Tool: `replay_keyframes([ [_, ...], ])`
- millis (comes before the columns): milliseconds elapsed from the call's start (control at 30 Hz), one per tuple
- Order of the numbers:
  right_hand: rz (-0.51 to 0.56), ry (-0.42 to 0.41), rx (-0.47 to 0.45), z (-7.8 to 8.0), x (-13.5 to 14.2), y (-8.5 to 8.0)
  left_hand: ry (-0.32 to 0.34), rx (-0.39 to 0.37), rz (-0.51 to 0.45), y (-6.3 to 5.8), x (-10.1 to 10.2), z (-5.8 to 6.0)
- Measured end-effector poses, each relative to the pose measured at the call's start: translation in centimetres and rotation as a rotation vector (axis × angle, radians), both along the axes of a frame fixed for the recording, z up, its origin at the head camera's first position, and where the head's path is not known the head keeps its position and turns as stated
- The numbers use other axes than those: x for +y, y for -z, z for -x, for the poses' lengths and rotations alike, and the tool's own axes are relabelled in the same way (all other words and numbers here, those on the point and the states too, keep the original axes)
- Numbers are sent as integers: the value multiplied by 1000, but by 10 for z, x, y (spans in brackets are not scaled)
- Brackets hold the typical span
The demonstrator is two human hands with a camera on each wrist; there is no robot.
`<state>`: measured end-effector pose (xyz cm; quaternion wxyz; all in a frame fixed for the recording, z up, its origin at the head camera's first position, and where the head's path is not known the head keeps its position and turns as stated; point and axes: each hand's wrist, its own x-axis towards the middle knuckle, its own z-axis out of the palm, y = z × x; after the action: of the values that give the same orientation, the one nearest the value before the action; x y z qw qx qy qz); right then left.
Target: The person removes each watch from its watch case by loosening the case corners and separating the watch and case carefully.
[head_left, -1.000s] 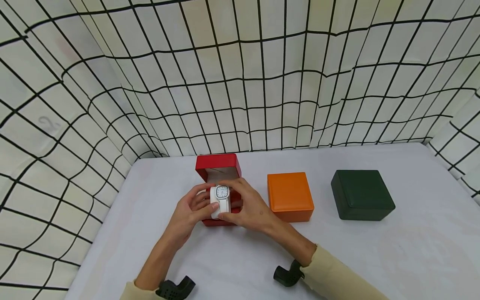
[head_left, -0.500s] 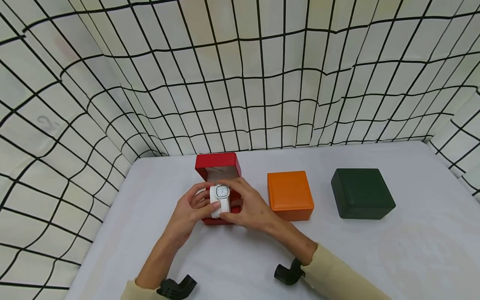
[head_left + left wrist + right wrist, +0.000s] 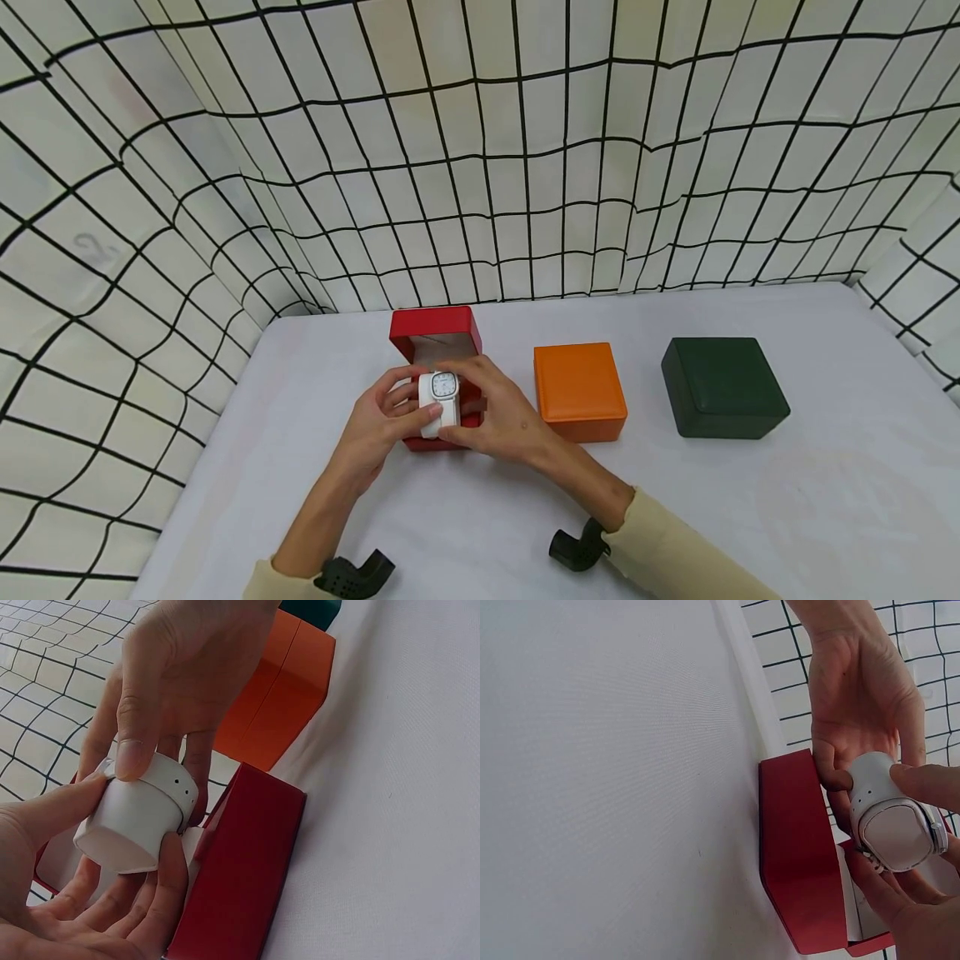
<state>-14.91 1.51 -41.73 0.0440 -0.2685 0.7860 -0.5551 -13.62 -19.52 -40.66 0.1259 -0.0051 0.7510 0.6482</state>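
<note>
A white wristwatch point(image 3: 444, 385) with a square-looking face is wrapped around a white cushion point(image 3: 124, 825). Over the red watch box point(image 3: 437, 329), whose lid stands up, both my hands hold it. My left hand point(image 3: 382, 417) grips it from the left, thumb on the front near the strap. From the right, my right hand point(image 3: 504, 412) pinches it between thumb and fingers. Small dark holes show along the strap in the left wrist view. The hands and the watch cover most of the box's inside; its pale lid lining is visible.
Right of the red box sits a closed orange box point(image 3: 579, 387), close to my right wrist. Farther right is a closed dark green box point(image 3: 723, 387). A white cloth covers the table point(image 3: 675, 508). Black netting point(image 3: 525, 183) over pale walls rises behind and at the sides.
</note>
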Motion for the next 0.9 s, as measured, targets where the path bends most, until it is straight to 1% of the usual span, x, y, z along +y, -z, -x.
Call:
replay_keyframes([
  [167,31,-13,-13,0,0,0,6,6,9,-1,0,-1],
  [333,32,-20,-2,0,0,0,9,2,16,-1,0,-1],
  [467,13,-19,12,0,1,0,4,-1,11,-1,0,-1],
  [700,-20,-13,30,-2,1,-1,16,5,18,0,-2,-1],
  [900,-34,-12,26,-2,2,-3,31,13,17,1,-3,0],
])
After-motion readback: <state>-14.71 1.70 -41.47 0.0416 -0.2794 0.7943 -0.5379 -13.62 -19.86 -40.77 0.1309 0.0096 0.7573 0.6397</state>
